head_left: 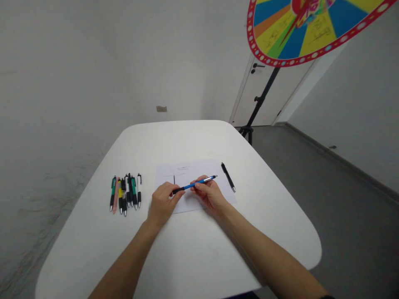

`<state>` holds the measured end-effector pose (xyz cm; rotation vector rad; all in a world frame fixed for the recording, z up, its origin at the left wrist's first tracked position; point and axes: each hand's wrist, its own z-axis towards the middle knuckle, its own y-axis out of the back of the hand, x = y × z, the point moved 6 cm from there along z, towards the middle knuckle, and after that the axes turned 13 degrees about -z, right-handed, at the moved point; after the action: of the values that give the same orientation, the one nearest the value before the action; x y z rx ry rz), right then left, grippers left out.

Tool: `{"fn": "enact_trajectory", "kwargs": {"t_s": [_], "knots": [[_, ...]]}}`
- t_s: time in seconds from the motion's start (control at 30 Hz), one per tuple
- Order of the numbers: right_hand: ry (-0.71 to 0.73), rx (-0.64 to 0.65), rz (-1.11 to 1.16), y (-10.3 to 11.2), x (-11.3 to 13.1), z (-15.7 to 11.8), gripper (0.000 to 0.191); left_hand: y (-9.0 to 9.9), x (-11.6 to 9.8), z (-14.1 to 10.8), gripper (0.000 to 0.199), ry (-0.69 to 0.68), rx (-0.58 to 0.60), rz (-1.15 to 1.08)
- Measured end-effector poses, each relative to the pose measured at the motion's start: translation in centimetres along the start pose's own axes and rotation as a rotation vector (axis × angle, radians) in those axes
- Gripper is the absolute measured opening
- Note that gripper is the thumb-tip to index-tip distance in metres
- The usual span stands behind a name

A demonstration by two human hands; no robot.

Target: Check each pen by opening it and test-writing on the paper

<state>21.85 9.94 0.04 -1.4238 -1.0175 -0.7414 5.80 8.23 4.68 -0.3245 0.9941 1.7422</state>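
Observation:
A blue pen (pixel 193 184) with a black grip is held level above a printed white sheet (pixel 190 203). My left hand (pixel 164 201) pinches its black end, at the left. Around its blue barrel, near the silver end, the fingers of my right hand (pixel 209 194) are closed. A thin dark refill-like piece (pixel 174 179) shows on the paper just beyond my left hand. To the right, a black pen (pixel 228 177) with a silver tip lies at the sheet's edge. Both hands are over the lower half of the sheet, which they partly cover.
Several pens (pixel 125 194) in green, yellow, white, black and pink lie side by side at the left of the white table (pixel 187 139). Beyond the table's right side, a colourful wheel (pixel 299 33) stands on a black tripod (pixel 259 104) near a door.

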Motion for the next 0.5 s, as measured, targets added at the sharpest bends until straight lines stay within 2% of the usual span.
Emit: {"fn": "enact_trajectory", "kwargs": {"t_s": [0.13,0.37,0.5], "knots": [[-0.031,0.033,-0.049,-0.5,-0.8,-0.3,0.026,-0.5,-0.3,-0.3,0.024,-0.062,0.024,0.019],[-0.08,0.092,-0.009,-1.1,-1.0,-0.9,0.03,-0.5,-0.8,-0.5,0.019,-0.174,-0.02,0.014],[-0.072,0.032,0.07,-0.3,-0.6,-0.5,0.034,-0.2,-0.2,-0.5,0.036,-0.162,-0.051,0.163]]}}
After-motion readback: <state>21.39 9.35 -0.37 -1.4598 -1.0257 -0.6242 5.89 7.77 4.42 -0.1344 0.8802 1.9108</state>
